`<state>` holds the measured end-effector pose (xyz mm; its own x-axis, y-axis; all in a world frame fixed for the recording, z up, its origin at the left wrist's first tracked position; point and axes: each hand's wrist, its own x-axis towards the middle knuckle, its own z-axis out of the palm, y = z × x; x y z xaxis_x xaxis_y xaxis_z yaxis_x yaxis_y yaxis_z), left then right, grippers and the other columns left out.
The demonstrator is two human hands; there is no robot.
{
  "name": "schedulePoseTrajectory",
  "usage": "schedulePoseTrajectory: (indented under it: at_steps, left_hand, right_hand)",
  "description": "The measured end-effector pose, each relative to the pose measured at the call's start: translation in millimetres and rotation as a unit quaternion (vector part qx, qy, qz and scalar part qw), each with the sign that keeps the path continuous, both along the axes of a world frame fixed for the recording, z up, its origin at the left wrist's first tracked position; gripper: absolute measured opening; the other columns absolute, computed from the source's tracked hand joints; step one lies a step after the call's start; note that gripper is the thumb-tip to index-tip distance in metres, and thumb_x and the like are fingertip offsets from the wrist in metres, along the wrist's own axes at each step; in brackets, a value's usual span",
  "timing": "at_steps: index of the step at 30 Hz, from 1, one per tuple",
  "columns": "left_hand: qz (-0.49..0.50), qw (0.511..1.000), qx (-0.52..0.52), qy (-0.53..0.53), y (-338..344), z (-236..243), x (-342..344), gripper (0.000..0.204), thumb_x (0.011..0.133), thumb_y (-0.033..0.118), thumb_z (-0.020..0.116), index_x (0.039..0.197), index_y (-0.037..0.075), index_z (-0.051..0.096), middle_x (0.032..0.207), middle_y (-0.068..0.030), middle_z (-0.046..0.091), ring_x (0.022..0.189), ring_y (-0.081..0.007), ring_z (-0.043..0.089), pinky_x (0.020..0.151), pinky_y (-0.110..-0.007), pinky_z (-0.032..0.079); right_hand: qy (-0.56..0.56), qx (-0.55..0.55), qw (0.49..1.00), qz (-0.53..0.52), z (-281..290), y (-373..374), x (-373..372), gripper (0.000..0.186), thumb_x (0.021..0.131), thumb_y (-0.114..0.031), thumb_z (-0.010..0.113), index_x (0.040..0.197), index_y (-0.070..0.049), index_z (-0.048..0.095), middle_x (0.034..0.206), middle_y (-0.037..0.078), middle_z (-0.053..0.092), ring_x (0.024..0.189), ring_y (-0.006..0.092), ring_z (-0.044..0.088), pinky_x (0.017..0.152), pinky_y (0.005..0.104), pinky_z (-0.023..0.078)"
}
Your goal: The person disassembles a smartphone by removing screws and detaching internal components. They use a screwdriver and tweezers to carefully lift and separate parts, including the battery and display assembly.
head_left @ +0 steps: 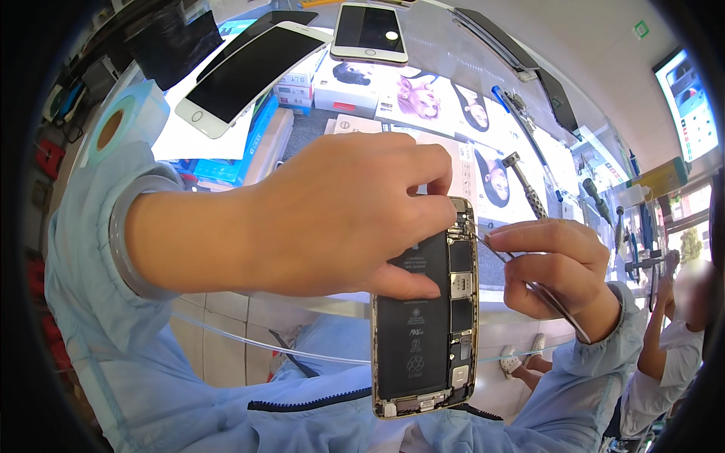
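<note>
An opened smartphone (464,332) is held upright over the table's near edge, its black battery (411,355) and inner parts showing. My left hand (347,204) grips it across the top, with the thumb lying over the battery and the fingers bent at the upper end. Metal tweezers (557,303) are pinched in my right hand (559,260), to the right of the phone. Their tips reach the phone's upper right edge, by the small parts there. Whether the tips hold anything is too small to tell.
On the glass counter lie a white phone (253,75) and a second phone (370,32). A silver screwdriver (526,185) and a dark-handled tool (596,200) lie at the right. A tape roll (113,128) stands at the left. Another person (664,362) is at the far right.
</note>
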<state>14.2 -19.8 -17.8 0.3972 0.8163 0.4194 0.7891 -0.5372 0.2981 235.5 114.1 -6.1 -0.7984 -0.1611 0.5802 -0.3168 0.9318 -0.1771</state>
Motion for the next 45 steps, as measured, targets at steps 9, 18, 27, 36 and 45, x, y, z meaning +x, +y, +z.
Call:
schedulePoseTrajectory:
  at_steps: [9,18,27,36,45]
  left_hand:
    - [-0.011,1.0,-0.001,0.016,0.0,1.4,-1.0,0.047,0.063,0.035,0.079,0.096,0.006,0.063,0.098,-0.0073,0.057,0.085,-0.0246,0.057,0.07,-0.035,0.048]
    - [-0.001,0.999,0.015,0.042,-6.5,4.6,2.2,0.047,0.063,0.035,0.08,0.095,0.004,0.065,0.099,-0.0089,0.061,0.083,-0.0242,0.06,0.067,-0.034,0.049]
    - [0.009,0.999,0.022,0.046,-6.1,4.8,4.9,0.045,0.061,0.035,0.081,0.091,0.005,0.065,0.097,-0.0075,0.061,0.081,-0.0231,0.06,0.064,-0.032,0.049]
    - [0.013,0.998,0.027,0.063,-7.6,6.1,5.4,0.044,0.062,0.036,0.08,0.09,0.005,0.065,0.097,-0.0076,0.062,0.08,-0.0229,0.061,0.063,-0.032,0.049]
    - [0.022,0.995,0.035,0.088,-8.8,6.4,4.9,0.042,0.063,0.038,0.079,0.087,0.005,0.066,0.095,-0.0084,0.065,0.078,-0.0219,0.063,0.06,-0.03,0.05]
  right_hand:
    - [0.0,0.039,0.999,0.019,2.8,-1.1,-1.6,0.009,0.064,-0.001,0.065,0.07,-0.001,0.059,0.083,0.015,0.065,0.061,0.0217,0.065,0.049,0.0262,0.053]
    - [-0.006,0.104,0.994,0.013,8.8,-7.5,-0.2,0.013,0.065,-0.004,0.067,0.074,0.002,0.06,0.085,0.017,0.064,0.066,0.0256,0.067,0.055,0.0286,0.058]
    - [-0.012,0.082,0.997,-0.008,8.1,-11.9,-4.6,0.014,0.065,-0.004,0.068,0.076,0.002,0.062,0.09,0.018,0.065,0.069,0.025,0.067,0.054,0.0277,0.056]
    - [-0.006,0.07,0.997,-0.016,8.4,-14.9,-7.9,0.016,0.066,-0.005,0.071,0.077,0.002,0.062,0.09,0.016,0.065,0.069,0.0239,0.067,0.053,0.0266,0.055]
    - [-0.024,0.071,0.996,-0.039,9.3,-19.3,-9.1,0.016,0.067,-0.004,0.07,0.082,0.001,0.063,0.09,0.014,0.065,0.069,0.0229,0.067,0.053,0.0266,0.054]
